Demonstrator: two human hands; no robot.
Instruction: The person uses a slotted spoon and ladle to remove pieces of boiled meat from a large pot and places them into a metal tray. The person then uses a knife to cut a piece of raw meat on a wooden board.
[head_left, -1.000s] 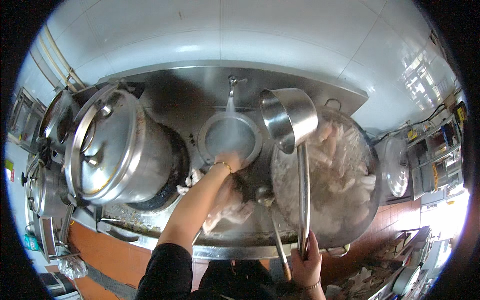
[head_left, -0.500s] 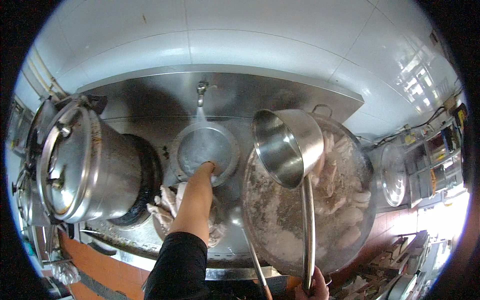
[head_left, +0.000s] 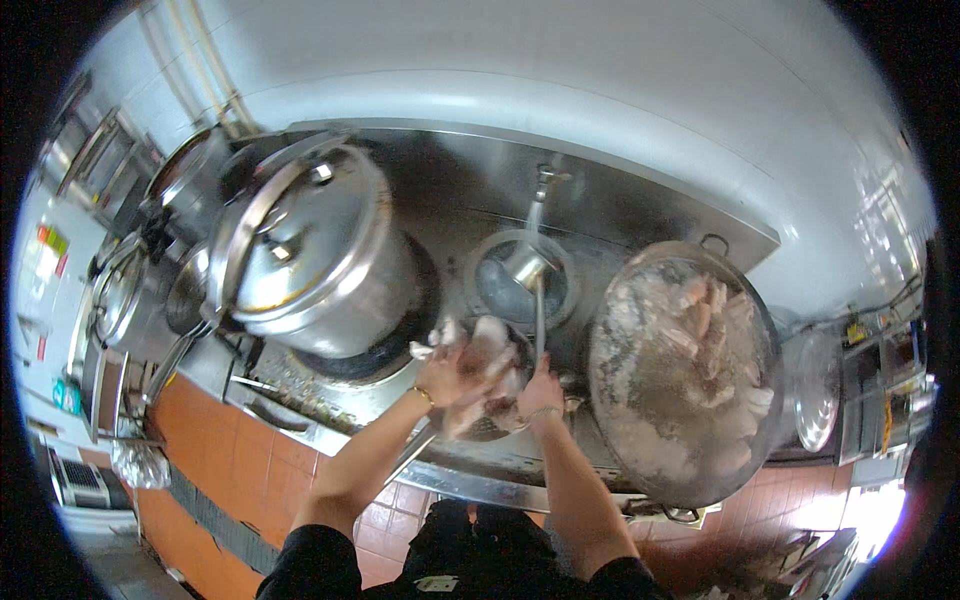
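Note:
My right hand [head_left: 541, 393] is closed round the long handle of a steel ladle [head_left: 527, 265]. The ladle's bowl sits over a round water basin [head_left: 484, 312], below a tap [head_left: 544, 178] with water running. To its left, my left hand [head_left: 447, 372] is over pale raw meat pieces [head_left: 492, 335] in a perforated strainer [head_left: 486, 425]; its fingers are smeared by motion. I cannot tell whether they grip a piece. On the right, a wide pan [head_left: 773, 405] holds cloudy, foamy liquid with more pale meat [head_left: 708, 325] in it.
A large lidded steel pot [head_left: 375, 270] stands on a blackened burner left of the basin. Further left are more pots [head_left: 127, 300]. A steel backsplash [head_left: 450, 180] runs behind the counter. Against the right side leans a round metal lid [head_left: 816, 400]. Orange tiles [head_left: 235, 440] cover the floor.
The ladle has gone from above the right pan to the basin under the tap. My left hand has come out of the basin to the meat in the strainer. The view has swung left.

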